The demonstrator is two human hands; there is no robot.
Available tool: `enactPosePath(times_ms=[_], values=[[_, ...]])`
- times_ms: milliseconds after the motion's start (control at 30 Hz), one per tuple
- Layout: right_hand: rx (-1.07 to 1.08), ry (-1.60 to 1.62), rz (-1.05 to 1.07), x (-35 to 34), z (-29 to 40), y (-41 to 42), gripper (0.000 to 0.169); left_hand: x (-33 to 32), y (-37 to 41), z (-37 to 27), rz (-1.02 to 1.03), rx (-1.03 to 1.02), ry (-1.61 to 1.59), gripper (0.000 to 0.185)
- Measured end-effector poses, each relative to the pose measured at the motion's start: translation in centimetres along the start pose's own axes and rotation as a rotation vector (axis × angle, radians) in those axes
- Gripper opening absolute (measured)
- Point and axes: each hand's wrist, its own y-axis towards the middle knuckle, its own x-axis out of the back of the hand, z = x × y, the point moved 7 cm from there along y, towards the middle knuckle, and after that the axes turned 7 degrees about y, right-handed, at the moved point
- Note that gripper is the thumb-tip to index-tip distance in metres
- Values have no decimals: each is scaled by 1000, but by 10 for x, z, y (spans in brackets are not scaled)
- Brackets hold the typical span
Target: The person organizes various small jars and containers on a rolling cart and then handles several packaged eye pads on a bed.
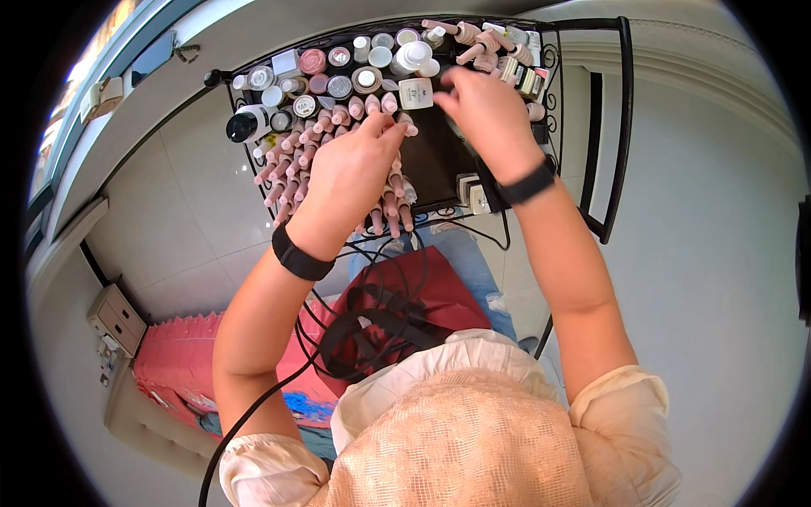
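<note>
A dark rack with a scrolled metal rail [560,95] bears many small cosmetic containers. My left hand [356,166] is over rows of pink-capped bottles [298,166], its fingertips at one pink bottle [408,125]; whether it grips that bottle cannot be told. My right hand [483,113], somewhat blurred, has its thumb and fingers apart beside a square white-lidded jar [416,94], with nothing visible between them. Right of that hand lie small boxes [521,77] and further pink bottles [486,44]. Round jars [339,87] stand along the back.
A black-capped white bottle [248,124] stands at the rack's left end. Square cases [474,193] stand near its front right. Black cables [405,266] hang before the rack, over a dark red bag [437,288] on the lap. A black rail [619,133] rises at right.
</note>
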Motion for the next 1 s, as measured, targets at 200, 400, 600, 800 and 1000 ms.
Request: enactPosePath(times_ms=[200,400,600,800,1000], values=[[110,8,392,-43,33,-85,15,-1,-7,-1,-25,-8,-25,28],[87,22,320,-76,31,-96,9,-2,-11,0,-30,15,-23,28],[35,-3,156,-40,12,-86,13,-2,-17,4,2,94,-65,22],[-57,-113,-43,5,-33,-24,17,8,-23,7,-123,92,-112,14],[67,-161,-24,-17,-31,12,15,18,-38,23,-124,204,-170,16]])
